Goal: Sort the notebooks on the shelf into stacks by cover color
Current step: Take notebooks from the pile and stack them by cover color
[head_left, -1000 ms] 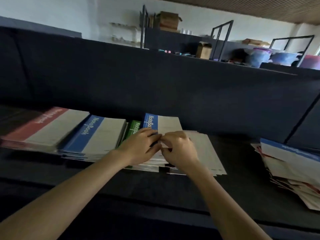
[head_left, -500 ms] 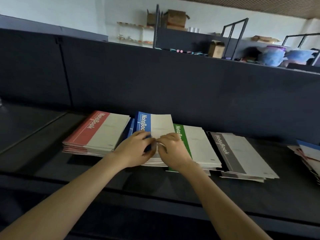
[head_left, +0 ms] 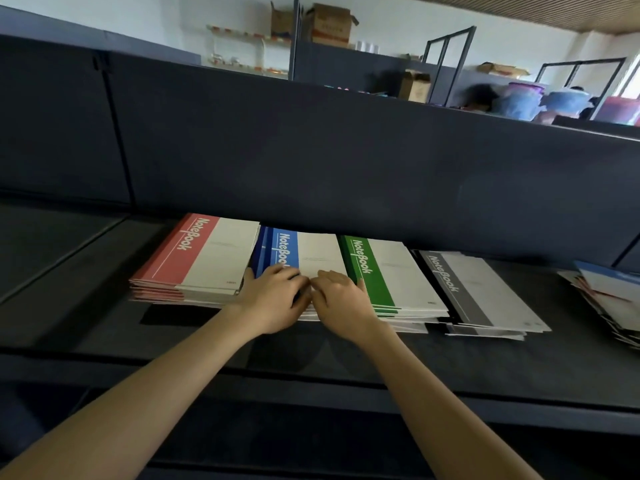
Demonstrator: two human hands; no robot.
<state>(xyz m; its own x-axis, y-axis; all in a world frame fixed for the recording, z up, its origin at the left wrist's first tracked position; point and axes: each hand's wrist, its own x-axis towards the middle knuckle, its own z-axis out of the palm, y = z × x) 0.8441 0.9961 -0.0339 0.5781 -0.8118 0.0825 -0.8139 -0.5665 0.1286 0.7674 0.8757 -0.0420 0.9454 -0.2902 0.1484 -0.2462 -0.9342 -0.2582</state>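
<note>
Four notebook stacks lie side by side in a row on the shelf [head_left: 104, 323], their far ends against the back panel [head_left: 346, 168]. The leftmost stack [head_left: 207, 258] is just beside the second stack [head_left: 311, 251]. The third stack [head_left: 398, 275] is next on the right, and the fourth stack [head_left: 478, 289] partly tucks under its right edge. Well apart at the far right lies a loose notebook pile [head_left: 613, 299]. The left hand [head_left: 273, 299] and the right hand [head_left: 343, 299] rest on the second stack's near end, fingertips meeting. Cardboard boxes [head_left: 329, 26] stand behind the panel.
</note>
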